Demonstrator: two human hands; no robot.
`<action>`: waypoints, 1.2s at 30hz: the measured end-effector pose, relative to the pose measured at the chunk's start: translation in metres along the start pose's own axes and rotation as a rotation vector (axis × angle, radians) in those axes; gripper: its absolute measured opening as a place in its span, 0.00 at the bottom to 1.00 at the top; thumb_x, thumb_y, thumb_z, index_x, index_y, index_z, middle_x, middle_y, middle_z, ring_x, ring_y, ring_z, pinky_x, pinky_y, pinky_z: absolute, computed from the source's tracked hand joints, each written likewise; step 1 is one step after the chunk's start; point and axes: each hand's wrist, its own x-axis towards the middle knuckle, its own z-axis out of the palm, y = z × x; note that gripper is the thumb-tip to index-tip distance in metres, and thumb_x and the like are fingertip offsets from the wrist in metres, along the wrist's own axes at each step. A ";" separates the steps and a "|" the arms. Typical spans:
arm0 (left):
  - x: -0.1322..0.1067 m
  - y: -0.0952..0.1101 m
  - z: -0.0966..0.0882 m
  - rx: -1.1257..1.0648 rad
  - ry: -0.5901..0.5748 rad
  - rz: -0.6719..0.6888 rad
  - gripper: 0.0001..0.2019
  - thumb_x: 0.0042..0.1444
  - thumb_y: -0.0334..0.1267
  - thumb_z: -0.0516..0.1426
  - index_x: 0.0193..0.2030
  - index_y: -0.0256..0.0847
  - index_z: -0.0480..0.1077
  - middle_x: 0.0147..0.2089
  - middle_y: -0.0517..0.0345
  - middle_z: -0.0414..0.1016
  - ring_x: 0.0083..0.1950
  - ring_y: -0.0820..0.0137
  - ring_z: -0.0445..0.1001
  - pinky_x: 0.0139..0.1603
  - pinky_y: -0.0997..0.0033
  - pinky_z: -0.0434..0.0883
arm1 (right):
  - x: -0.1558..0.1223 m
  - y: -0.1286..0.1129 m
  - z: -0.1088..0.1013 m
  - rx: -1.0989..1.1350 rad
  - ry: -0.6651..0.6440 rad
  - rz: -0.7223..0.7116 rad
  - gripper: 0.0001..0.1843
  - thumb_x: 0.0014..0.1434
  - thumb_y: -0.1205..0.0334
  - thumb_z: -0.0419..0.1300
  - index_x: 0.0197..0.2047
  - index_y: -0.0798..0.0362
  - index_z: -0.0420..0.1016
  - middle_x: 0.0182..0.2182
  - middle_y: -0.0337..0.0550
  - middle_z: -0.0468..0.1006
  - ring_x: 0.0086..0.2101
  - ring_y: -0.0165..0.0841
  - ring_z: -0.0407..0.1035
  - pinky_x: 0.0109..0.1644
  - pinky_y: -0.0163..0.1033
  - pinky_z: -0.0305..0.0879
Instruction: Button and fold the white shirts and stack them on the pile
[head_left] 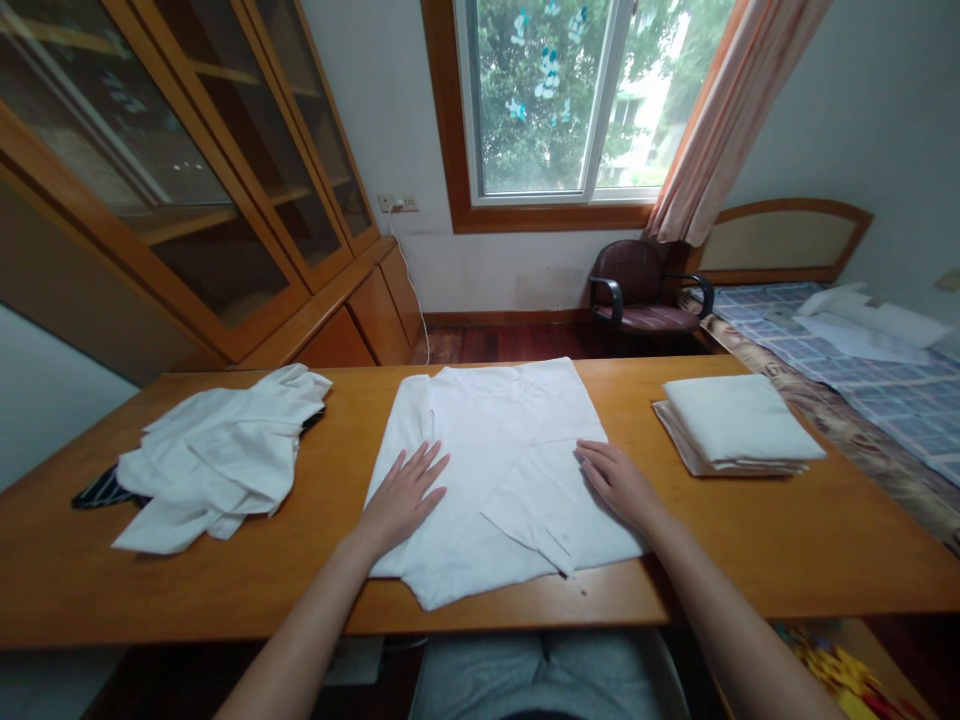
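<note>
A white shirt (480, 450) lies spread on the wooden table in front of me, partly folded. One sleeve with its cuff is laid diagonally across the body, pointing toward the near edge. On the shirt's left side, my left hand (405, 495) rests flat with fingers spread. My right hand (616, 480) lies flat on the right side, its fingers stretched out near the fold of the sleeve. Neither hand grips the cloth.
A crumpled white garment pile (225, 450) with dark striped cloth under it is at left. Folded white cloths (739, 425) are stacked at right on the wooden table (750, 550). Beyond stand a glass-door cabinet (225, 200), an armchair (637, 285) and a bed (885, 370).
</note>
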 end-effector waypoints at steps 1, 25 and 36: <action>-0.003 -0.005 -0.001 -0.026 0.017 -0.029 0.26 0.69 0.50 0.43 0.71 0.48 0.56 0.75 0.55 0.51 0.75 0.61 0.48 0.73 0.48 0.49 | -0.002 0.002 0.001 0.000 0.008 -0.006 0.18 0.68 0.59 0.51 0.54 0.50 0.78 0.54 0.50 0.77 0.54 0.42 0.70 0.61 0.53 0.67; -0.025 -0.055 -0.028 -0.844 0.119 -0.674 0.40 0.47 0.43 0.61 0.67 0.36 0.57 0.33 0.59 0.72 0.32 0.66 0.72 0.35 0.67 0.71 | -0.003 0.000 0.001 0.080 0.036 -0.005 0.15 0.66 0.62 0.54 0.49 0.49 0.80 0.52 0.49 0.78 0.53 0.42 0.70 0.60 0.54 0.67; 0.017 -0.012 -0.099 -0.310 0.106 -0.449 0.34 0.53 0.38 0.53 0.69 0.40 0.59 0.46 0.51 0.76 0.43 0.61 0.76 0.47 0.63 0.72 | 0.000 -0.001 0.003 0.058 0.034 -0.025 0.15 0.65 0.64 0.55 0.49 0.49 0.80 0.51 0.48 0.78 0.52 0.42 0.70 0.59 0.53 0.67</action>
